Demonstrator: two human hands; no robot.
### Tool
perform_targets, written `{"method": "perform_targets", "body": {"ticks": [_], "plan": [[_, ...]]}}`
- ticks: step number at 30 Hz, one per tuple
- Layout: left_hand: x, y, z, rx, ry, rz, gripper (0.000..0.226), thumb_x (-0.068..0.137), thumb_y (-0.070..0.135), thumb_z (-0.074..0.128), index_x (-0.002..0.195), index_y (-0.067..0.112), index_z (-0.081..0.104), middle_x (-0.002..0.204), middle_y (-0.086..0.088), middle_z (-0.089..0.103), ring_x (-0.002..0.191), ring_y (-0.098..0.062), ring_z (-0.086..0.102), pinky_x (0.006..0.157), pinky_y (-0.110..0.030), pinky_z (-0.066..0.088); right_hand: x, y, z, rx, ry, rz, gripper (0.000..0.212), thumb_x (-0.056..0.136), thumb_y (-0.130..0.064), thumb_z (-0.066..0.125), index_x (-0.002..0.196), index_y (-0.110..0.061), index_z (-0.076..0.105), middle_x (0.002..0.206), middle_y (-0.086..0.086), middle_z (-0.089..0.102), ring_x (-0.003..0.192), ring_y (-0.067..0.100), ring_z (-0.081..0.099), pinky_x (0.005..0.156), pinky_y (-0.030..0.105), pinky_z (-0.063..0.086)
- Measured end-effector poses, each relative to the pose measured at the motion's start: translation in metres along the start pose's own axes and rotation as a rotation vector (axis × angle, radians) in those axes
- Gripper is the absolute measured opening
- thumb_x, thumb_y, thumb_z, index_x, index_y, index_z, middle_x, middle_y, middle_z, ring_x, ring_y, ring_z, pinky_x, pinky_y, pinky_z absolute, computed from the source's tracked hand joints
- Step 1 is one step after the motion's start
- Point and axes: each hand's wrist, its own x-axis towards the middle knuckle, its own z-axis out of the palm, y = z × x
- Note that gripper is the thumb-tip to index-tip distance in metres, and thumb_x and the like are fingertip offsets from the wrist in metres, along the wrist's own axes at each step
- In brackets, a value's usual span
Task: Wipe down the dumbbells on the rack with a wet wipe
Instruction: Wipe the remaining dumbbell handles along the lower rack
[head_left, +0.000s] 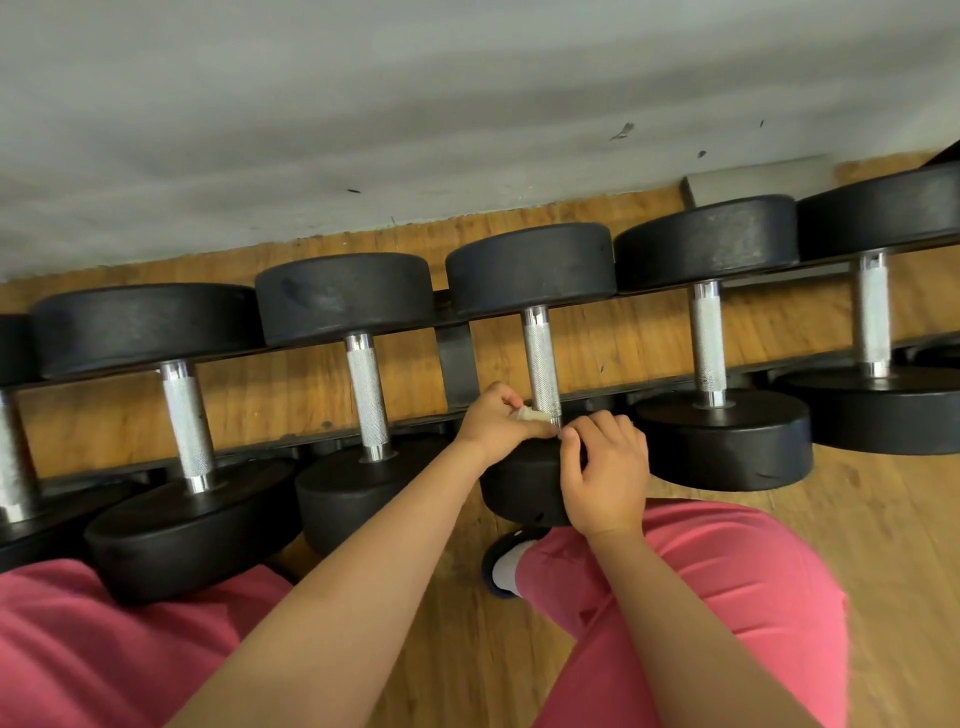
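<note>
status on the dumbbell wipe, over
Left hand grips crumpled white wet wipe against near end of middle dumbbell's knurled steel handle. Right hand rests on its black near head, grip unclear. Nothing in the way.

Even, soft light; glints on chrome handles (540, 358); wide-angle bowing, slight blur at edges.

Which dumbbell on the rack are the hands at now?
The dumbbell just right of the rack's black brace. The left hand holds the wet wipe at the near end of its handle, the right hand is over its near head; the others are untouched.
</note>
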Motion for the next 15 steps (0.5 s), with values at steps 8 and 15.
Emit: {"method": "perform_targets", "body": {"ticks": [8,15], "plan": [[-0.002,0.000,-0.013,0.072,-0.063,0.062,0.030,0.080,0.016,0.078,0.107,0.020,0.066,0.116,-0.002,0.068,0.107,-0.013,0.062,0.096,-0.030,0.048,0.000,0.000,0.001,-0.005,-0.011,0.007,0.035,0.093,-0.030,0.037,0.081,-0.014,0.065,0.080,0.001,0.056,0.079,0.023,0.048,0.077,0.038,0.038],[0.003,0.001,0.001,0.006,0.110,0.056,0.030,0.074,0.016,0.083,0.091,0.019,0.059,0.096,0.000,0.068,0.094,-0.016,0.066,0.081,-0.027,0.053,0.000,-0.001,-0.001,0.014,0.001,-0.002,0.033,0.091,-0.028,0.039,0.079,-0.014,0.065,0.078,0.001,0.055,0.078,0.022,0.048,0.075,0.035,0.035]]}}
